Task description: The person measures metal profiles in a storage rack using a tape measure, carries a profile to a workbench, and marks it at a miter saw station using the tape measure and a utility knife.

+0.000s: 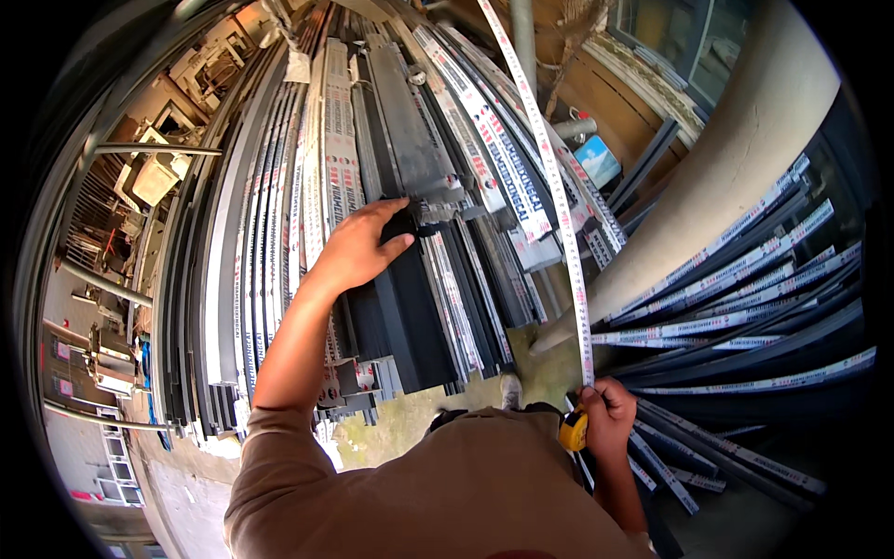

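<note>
My right hand (612,419) is closed around a yellow tape measure (574,431) beside my right hip. Its white blade (562,210) is drawn out long, running up and away past the stacked bars to the top of the picture. My left hand (363,247) reaches forward over the stack, index finger and thumb stretched apart. The index fingertip lies at the cut end of a wide grey metal profile (402,121), and below the palm is a black profile (410,317). The other left fingers are partly hidden.
Long metal profiles with printed white film (340,140) fill the rack ahead. More wrapped bars (745,326) lie fanned out at right, behind a thick pale post (717,177). A white ladder (116,461) is at far left. My shoe (510,391) stands on the concrete floor.
</note>
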`<state>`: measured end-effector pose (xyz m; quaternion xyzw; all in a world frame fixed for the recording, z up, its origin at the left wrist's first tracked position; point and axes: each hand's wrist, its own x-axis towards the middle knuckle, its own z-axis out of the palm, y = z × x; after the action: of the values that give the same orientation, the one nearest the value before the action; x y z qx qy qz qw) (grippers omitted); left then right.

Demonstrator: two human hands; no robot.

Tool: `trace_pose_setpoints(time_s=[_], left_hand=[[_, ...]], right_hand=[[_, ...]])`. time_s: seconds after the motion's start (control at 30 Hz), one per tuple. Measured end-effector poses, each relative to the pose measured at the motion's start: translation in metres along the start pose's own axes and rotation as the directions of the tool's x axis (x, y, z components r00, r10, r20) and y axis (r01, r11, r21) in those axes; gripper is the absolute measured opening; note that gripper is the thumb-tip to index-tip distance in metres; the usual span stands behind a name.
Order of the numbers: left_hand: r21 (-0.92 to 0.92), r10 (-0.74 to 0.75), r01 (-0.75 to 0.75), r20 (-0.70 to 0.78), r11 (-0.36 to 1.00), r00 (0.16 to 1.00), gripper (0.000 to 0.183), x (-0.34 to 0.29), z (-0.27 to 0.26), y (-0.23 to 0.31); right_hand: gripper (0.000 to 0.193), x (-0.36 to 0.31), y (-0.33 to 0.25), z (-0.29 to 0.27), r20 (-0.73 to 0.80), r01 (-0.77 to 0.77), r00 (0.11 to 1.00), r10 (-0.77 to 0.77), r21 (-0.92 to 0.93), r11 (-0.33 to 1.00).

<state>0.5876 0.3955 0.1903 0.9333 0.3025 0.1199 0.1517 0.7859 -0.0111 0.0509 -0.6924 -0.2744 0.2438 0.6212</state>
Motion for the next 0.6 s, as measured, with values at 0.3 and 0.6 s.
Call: trace_pose_setpoints(time_s=[0.3, 0.6], left_hand=[[-0.089, -0.177, 0.165, -0.157, 0.982, 0.972, 0.046, -0.091, -0.017, -0.004], [-0.208, 0.122, -0.596, -0.877, 0.776, 0.465, 0.050, -0.191, -0.109, 0.037]], right_hand=[[0.011, 0.006, -0.003, 0.024, 0.126, -0.046, 0.991, 0.044, 0.017, 0.999], [0.019, 0.033, -0.010, 0.042, 0.216, -0.126, 0.969, 0.121, 0.012, 0.992]])
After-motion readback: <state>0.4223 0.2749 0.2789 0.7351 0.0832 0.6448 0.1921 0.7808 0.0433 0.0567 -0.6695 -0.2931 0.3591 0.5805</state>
